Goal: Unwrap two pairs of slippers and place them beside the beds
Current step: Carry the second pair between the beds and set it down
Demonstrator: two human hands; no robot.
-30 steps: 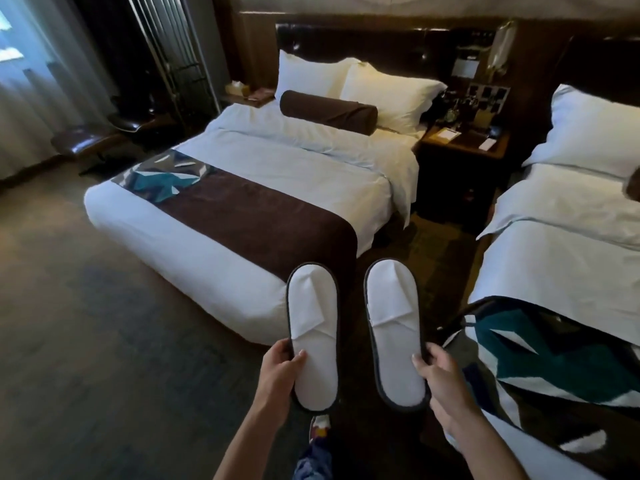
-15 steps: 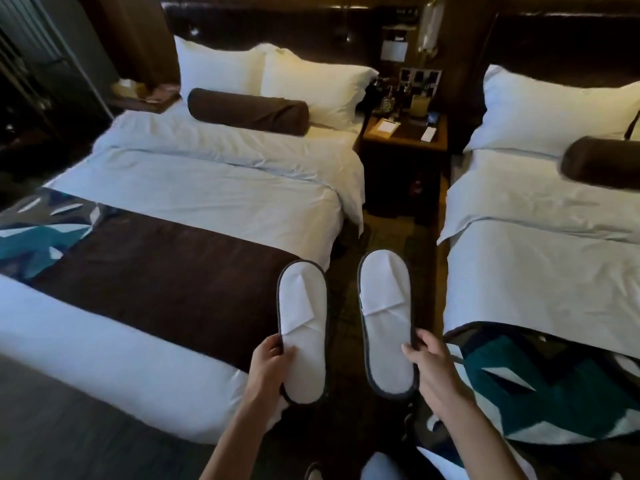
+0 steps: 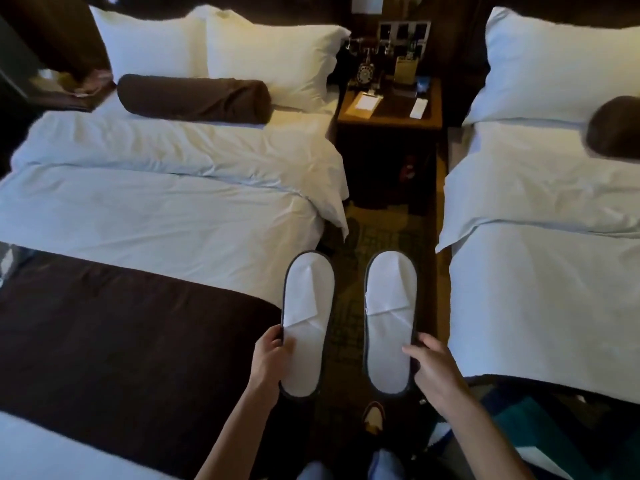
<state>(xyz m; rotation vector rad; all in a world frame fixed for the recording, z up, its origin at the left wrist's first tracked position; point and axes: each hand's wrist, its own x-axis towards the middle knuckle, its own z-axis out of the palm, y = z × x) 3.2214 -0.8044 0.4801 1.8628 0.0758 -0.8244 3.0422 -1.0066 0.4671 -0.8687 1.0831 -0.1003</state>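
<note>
Two flat white slippers with dark edging are held out in front of me, toes pointing away, above the carpeted aisle between two beds. My left hand (image 3: pixel 268 362) grips the heel half of the left slipper (image 3: pixel 306 306). My right hand (image 3: pixel 433 367) grips the heel half of the right slipper (image 3: pixel 389 306). The left bed (image 3: pixel 156 216) has white linen and a brown runner. On the other side stands the right bed (image 3: pixel 540 271), also white. No wrapper and no second pair are in view.
A wooden nightstand (image 3: pixel 389 116) with a telephone, notepads and cards closes the far end of the aisle. The patterned carpet (image 3: pixel 381 230) strip between the beds is narrow. My feet show at the bottom. A brown bolster (image 3: pixel 194 98) and pillows lie on the left bed.
I have walked forward into the gap between the beds; the beds and nightstand now appear closer. Both hands keep the same hold on the slippers.
</note>
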